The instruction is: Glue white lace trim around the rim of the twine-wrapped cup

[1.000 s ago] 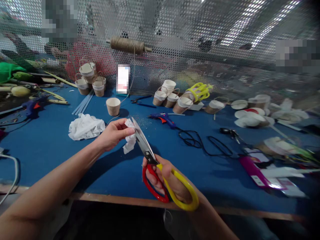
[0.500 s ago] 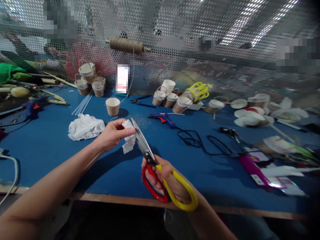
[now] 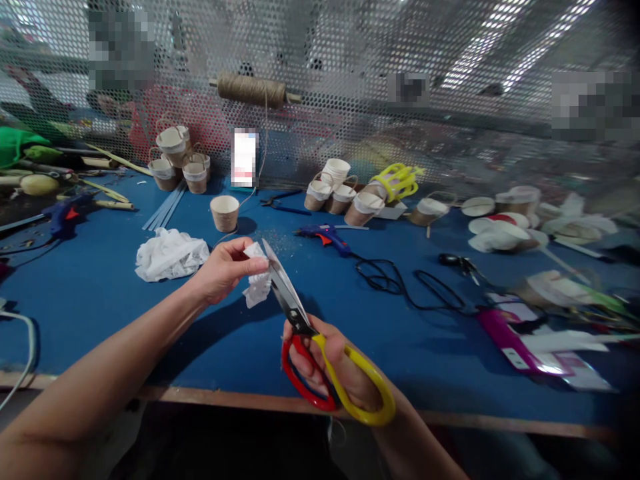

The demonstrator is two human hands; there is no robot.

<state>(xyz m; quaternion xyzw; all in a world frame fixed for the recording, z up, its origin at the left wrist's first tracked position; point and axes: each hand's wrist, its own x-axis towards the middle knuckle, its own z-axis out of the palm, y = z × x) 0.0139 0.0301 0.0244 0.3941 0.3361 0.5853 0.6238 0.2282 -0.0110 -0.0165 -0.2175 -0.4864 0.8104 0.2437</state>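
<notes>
My left hand (image 3: 227, 268) pinches a small strip of white lace fabric (image 3: 258, 288) between thumb and fingers. The fabric's lower end hangs down beside the scissor blades. My right hand (image 3: 327, 353) is wrapped round the handles of the scissors (image 3: 296, 312), one red and one yellow. Their blades point up and to the left, slightly apart, at the edge of the lace by my left thumb. A crumpled pile of white lace (image 3: 171, 256) lies left of my left hand. Beyond that hand stands a small twine-wrapped cup (image 3: 225, 215).
A blue glue gun (image 3: 327, 237) lies ahead with its black cord looping right. Small buckets (image 3: 343, 197) line the back, near pliers (image 3: 285, 202). Another glue gun (image 3: 67, 215) is at left. A twine roll (image 3: 253, 91) hangs on the mesh. A purple packet (image 3: 510, 340) lies right.
The scissor blades have closed a little and the handles have shifted slightly. The lace has moved only slightly in my left hand.
</notes>
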